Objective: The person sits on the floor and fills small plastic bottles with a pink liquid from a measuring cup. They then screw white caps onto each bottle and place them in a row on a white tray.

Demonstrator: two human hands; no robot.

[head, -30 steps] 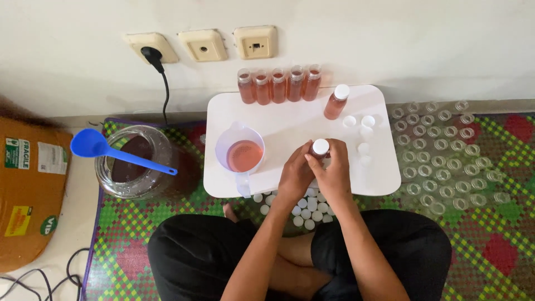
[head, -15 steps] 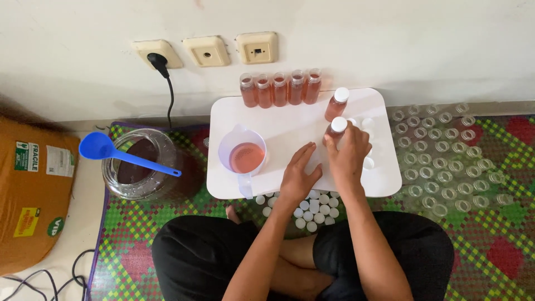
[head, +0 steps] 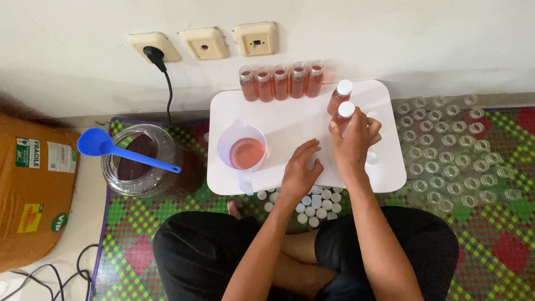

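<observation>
I sit cross-legged at a low white table [head: 290, 125]. My right hand [head: 354, 140] grips a small white-capped bottle of orange-red liquid [head: 343, 115], upright just in front of another capped bottle [head: 339, 96]. Resting flat on the table near its front edge, my left hand [head: 301, 171] holds nothing, its fingers spread. A white measuring jug [head: 243, 151] with orange-red liquid stands left of that hand. Several filled, uncapped bottles [head: 281, 81] line the table's far edge.
White caps [head: 312, 205] lie on the mat under the table's front edge. Several empty clear bottles [head: 457, 167] cover the mat at right. A glass jar [head: 139, 161] with a blue ladle [head: 120, 150] stands left, beside a cardboard box [head: 33, 189]. Wall sockets [head: 203, 43] are behind.
My right hand carried the capped bottle from the table's front middle to the far right, beside the other capped bottle. My left hand let go and settled flat on the table.
</observation>
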